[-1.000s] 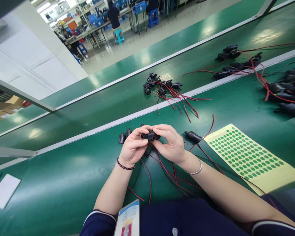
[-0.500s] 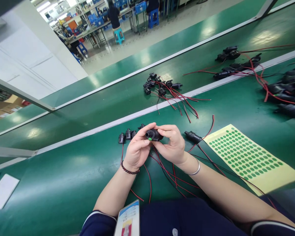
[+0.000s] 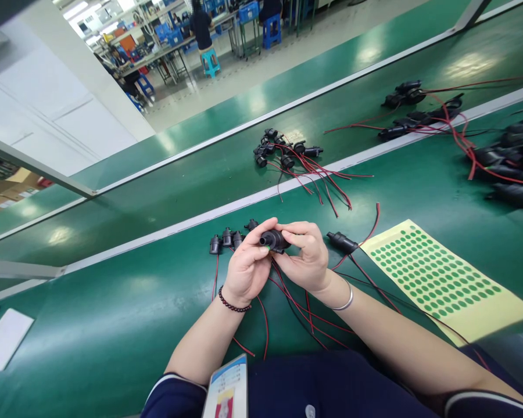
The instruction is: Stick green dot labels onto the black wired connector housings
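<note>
One black pump-like unit (image 3: 273, 240) sits between a worker's left hand (image 3: 250, 264) and right hand (image 3: 305, 255) above the green table (image 3: 113, 325), to the left of a yellow sticker sheet (image 3: 483, 319). Its long axis runs from hand to hand, nozzle angled away from the sheet and partly toward the wearer. The left hand, farther from the sheet, pinches the nozzle end, a speck of green (image 3: 269, 248) showing at the thumb; the right hand, nearer the sheet, holds the opposite end in curled fingers. A second pump-like unit (image 3: 342, 242) lies just beside the sheet's upper left corner.
</note>
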`<state>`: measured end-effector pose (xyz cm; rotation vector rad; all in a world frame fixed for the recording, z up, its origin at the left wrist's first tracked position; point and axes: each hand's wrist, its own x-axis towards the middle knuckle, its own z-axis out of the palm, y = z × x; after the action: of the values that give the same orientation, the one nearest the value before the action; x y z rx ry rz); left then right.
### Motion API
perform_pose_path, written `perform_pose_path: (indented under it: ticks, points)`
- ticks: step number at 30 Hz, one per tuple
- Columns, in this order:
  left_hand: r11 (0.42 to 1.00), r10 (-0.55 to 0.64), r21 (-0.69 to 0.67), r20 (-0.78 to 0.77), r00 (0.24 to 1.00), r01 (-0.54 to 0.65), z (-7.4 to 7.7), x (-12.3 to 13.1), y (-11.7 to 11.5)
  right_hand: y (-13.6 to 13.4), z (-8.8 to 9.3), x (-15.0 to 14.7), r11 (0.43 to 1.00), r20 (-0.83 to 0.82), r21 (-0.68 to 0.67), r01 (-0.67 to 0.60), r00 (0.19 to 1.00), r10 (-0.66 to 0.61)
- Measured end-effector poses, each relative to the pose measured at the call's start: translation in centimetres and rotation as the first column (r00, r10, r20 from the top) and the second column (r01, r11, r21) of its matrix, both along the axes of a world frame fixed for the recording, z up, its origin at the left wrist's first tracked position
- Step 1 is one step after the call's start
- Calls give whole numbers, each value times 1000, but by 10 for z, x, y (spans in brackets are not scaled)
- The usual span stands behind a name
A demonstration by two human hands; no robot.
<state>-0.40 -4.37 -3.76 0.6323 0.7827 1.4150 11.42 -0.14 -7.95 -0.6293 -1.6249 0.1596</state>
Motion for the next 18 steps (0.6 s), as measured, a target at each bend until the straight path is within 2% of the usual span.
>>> perform_pose_path:
  ticks: [5, 11, 18]
  points:
    - [1000, 11, 4, -14, 1000, -11, 0, 2, 0, 0, -1, 0, 1000, -3, 22, 5, 1000, -5]
    - [1000, -13, 6, -1, 1000, 13, 3, 1, -1, -3, -2, -3, 998, -41, -70, 6, 999, -9]
    - [1000, -5, -21, -12, 1000, 5, 5, 1, -2, -3, 0, -3, 998, -52, -57, -20, 999, 17]
